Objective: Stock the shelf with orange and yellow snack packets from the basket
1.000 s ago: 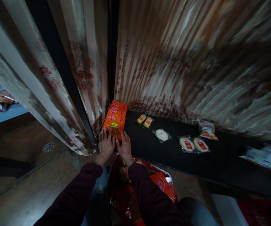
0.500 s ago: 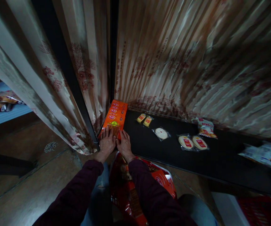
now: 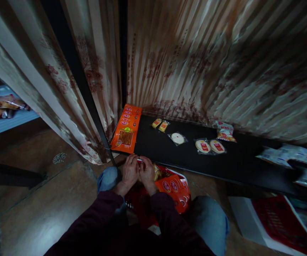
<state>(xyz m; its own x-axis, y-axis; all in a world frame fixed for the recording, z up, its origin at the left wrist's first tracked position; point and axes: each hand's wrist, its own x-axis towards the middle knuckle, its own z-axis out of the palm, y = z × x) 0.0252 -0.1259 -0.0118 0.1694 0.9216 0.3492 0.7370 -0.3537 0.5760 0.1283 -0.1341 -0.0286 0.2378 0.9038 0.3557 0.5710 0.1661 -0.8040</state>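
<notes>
– Bright or dim?
– Very dim. Shiny and pale on the floor at the lower left, though.
– Dark anywhere?
– Yes, nearly black on the sleeves and shaded across the back curtain at top right.
– Blurry?
– A bit soft. Stretched out of shape near the edges. Too fuzzy for reading tiny print on the orange packet.

Pleated printed curtains, black posts, brown tiled floor, dim light

Free shelf right of orange packs (post leftward)
</notes>
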